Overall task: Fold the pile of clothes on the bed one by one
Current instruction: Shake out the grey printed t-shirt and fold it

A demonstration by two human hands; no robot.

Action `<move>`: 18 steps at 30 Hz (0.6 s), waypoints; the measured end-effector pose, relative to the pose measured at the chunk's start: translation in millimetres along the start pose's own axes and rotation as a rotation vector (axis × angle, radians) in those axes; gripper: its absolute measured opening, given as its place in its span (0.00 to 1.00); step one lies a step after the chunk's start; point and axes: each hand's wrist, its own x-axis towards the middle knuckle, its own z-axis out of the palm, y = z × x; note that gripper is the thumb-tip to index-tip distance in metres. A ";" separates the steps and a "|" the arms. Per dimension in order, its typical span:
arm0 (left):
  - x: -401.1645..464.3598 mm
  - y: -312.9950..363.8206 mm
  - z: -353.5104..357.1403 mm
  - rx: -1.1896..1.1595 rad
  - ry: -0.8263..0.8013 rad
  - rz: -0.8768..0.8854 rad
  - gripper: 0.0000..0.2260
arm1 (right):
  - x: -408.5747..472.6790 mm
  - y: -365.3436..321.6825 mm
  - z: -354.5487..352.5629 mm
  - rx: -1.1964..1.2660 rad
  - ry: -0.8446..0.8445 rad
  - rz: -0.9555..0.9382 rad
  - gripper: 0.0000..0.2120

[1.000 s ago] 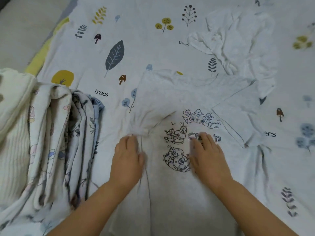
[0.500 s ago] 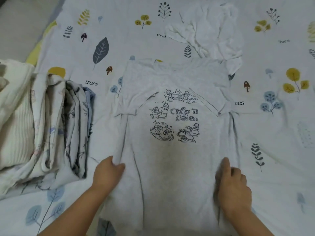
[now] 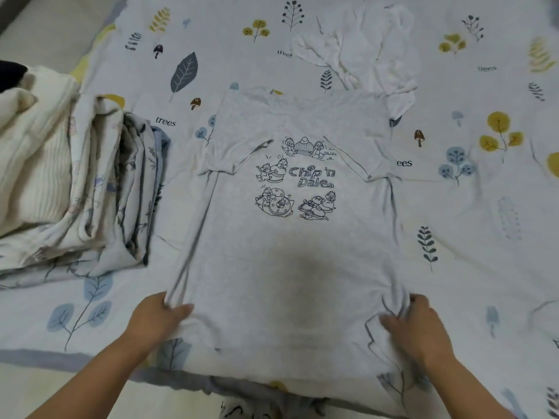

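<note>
Sleeves already tucked in, the pale grey cartoon-print T-shirt (image 3: 290,237) lies at the bed's centre; left hand (image 3: 157,317) and right hand (image 3: 414,325) fingers pinch its sides near the hem at 6 o'clock, ready, I judge, to fold toward 12.

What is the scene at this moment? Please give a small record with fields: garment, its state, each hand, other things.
garment: grey printed T-shirt
state: flat on the bedsheet, print up, both sleeves folded inward
left hand: grips the shirt's left edge near the hem
right hand: grips the bunched right edge near the hem
other things: stack of folded blankets to the left; crumpled white garment beyond the collar
</note>
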 end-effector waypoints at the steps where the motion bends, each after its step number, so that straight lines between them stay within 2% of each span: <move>1: -3.3 -3.8 -1.6 0.011 0.032 0.006 0.12 | -1.5 4.3 2.3 -0.016 -0.037 -0.027 0.27; 5: -8.7 -13.0 -9.9 0.128 0.204 0.019 0.14 | 2.8 26.0 -11.0 -0.032 -0.091 -0.075 0.14; 8: -9.0 -19.5 -10.7 0.174 0.249 0.007 0.14 | 6.1 45.5 -33.1 0.079 -0.003 -0.020 0.07; 11: -11.6 -22.6 -4.3 0.179 0.213 0.008 0.09 | 6.1 68.4 -37.5 0.092 0.048 0.024 0.11; 13: -18.0 -24.8 -1.3 0.085 0.175 0.045 0.16 | 3.1 78.4 -33.1 0.126 0.089 -0.051 0.18; 15: -28.2 -26.5 -2.8 0.035 0.142 0.160 0.22 | -4.6 82.4 -32.1 0.059 0.127 -0.243 0.26; 18: -41.5 -23.5 -7.1 0.095 0.041 0.335 0.22 | -9.1 90.2 -32.5 -0.309 0.093 -0.590 0.38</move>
